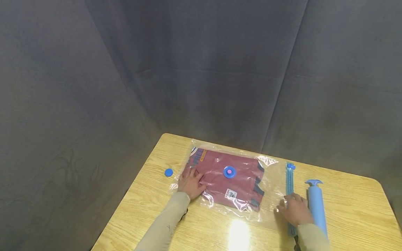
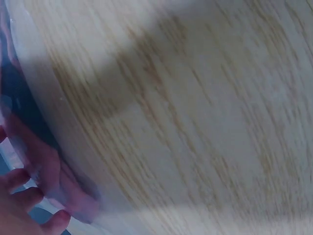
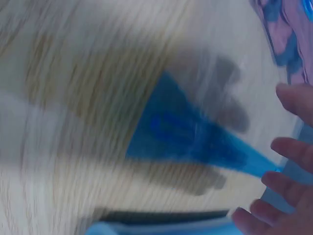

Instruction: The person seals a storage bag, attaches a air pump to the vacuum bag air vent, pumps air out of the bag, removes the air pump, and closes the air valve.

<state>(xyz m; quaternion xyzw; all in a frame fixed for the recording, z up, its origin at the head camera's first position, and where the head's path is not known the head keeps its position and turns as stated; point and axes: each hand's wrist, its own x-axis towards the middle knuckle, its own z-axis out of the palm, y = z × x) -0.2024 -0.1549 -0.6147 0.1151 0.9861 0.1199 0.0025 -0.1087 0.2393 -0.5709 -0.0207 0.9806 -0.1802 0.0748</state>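
Observation:
A clear plastic vacuum bag (image 1: pixel 272 188) lies flat on the table with a folded maroon garment (image 1: pixel 243 164) inside. On its upper face sits a round blue valve (image 1: pixel 229 172) with a pink centre. My left hand (image 1: pixel 190 183) rests on the bag's left part, fingers spread over the garment. Along the bag's right end runs a blue zip strip (image 1: pixel 289 183), with a blue slider (image 1: pixel 291 166) at its far end. Over the near part of this strip is my right hand (image 1: pixel 296 210), its fingers loosely bent. In the right wrist view those fingertips come right by the blue strip (image 3: pixel 195 137).
A light-blue hand pump (image 1: pixel 318 205) with a T-shaped handle lies just right of my right hand. Left of the bag is a blue round cap (image 1: pixel 168 172). The wooden table (image 1: pixel 351 198) backs onto a grey curtain (image 1: pixel 201 76).

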